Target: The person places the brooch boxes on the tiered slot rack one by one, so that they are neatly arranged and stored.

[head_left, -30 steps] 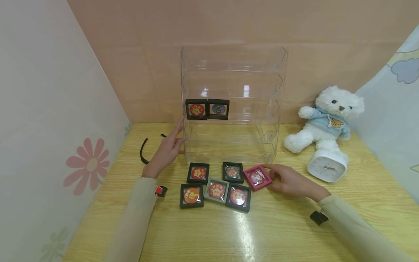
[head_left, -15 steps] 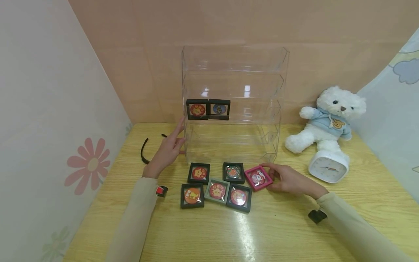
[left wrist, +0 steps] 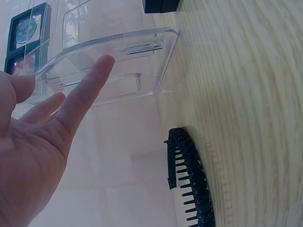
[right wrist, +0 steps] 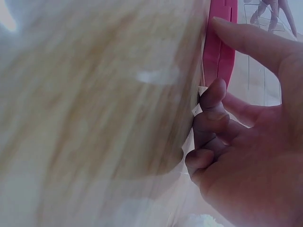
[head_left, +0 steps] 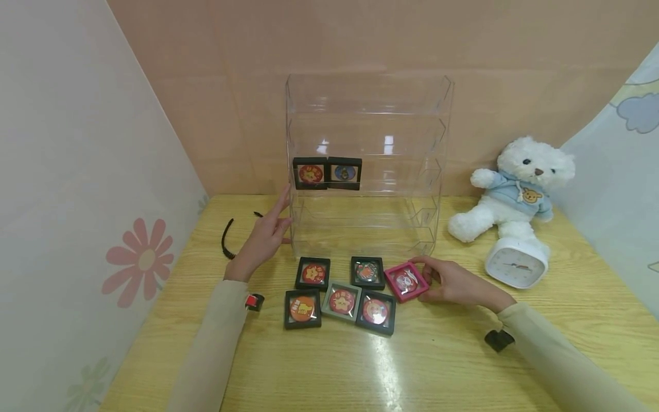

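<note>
My left hand [head_left: 262, 234] rests on the left side of a clear tiered acrylic rack [head_left: 365, 112], its fingers extended; in the left wrist view the straight fingers [left wrist: 90, 90] lie along the clear side panel [left wrist: 147, 47]. With thumb and finger, my right hand [head_left: 455, 283] pinches the edge of a pink square badge frame [head_left: 405, 280] low over the table or on it. Beside that frame lie a black frame [head_left: 368, 273] and a grey-green frame [head_left: 341, 300], among several others. On the rack's middle tier, two black frames [head_left: 310, 173] stand side by side at the left.
At the right sits a white teddy bear [head_left: 522, 189] in a blue hoodie, with a white clock [head_left: 517, 263] in front of its foot. A black toothed hair band [left wrist: 191, 184] lies left of the rack. Patterned panels flank the wooden table [head_left: 329, 372].
The head view shifts very slightly. Both hands, the pink frame and the rack keep their places.
</note>
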`<action>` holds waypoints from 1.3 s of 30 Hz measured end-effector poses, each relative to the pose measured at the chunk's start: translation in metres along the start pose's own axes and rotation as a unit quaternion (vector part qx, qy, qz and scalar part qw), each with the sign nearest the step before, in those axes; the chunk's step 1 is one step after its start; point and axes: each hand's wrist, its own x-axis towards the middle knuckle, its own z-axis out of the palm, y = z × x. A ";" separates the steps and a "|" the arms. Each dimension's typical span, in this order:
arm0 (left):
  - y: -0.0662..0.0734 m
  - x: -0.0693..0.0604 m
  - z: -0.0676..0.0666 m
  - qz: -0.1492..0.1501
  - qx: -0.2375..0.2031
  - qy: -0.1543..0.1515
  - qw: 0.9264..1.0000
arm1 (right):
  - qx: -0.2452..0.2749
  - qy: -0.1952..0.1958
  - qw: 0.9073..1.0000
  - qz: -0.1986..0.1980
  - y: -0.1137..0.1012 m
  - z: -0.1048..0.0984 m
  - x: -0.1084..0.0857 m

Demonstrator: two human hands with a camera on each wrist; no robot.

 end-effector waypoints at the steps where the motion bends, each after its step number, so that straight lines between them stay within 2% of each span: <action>1: 0.000 0.000 0.000 -0.001 0.000 0.001 1.000 | 0.002 -0.001 1.000 0.003 0.000 0.000 -0.001; 6: -0.001 0.000 0.001 -0.003 0.005 0.001 1.000 | 0.009 -0.005 1.000 0.019 0.000 0.000 -0.003; 17: -0.001 -0.001 0.002 -0.005 -0.001 -0.001 1.000 | 0.035 -0.019 0.999 -0.007 -0.001 -0.003 -0.007; 22: 0.000 0.000 0.002 0.000 -0.001 0.001 1.000 | 0.043 -0.017 0.999 -0.015 -0.001 -0.004 -0.009; 29: 0.000 0.000 0.001 -0.003 0.006 0.001 1.000 | 0.074 -0.012 0.997 0.003 -0.001 -0.005 -0.013; 33: -0.001 0.000 0.001 -0.006 0.003 0.002 1.000 | 0.092 -0.008 0.996 -0.001 -0.001 -0.004 -0.014; 39: -0.001 0.000 0.001 -0.009 -0.002 -0.001 1.000 | 0.084 -0.001 0.996 -0.008 -0.004 -0.003 -0.016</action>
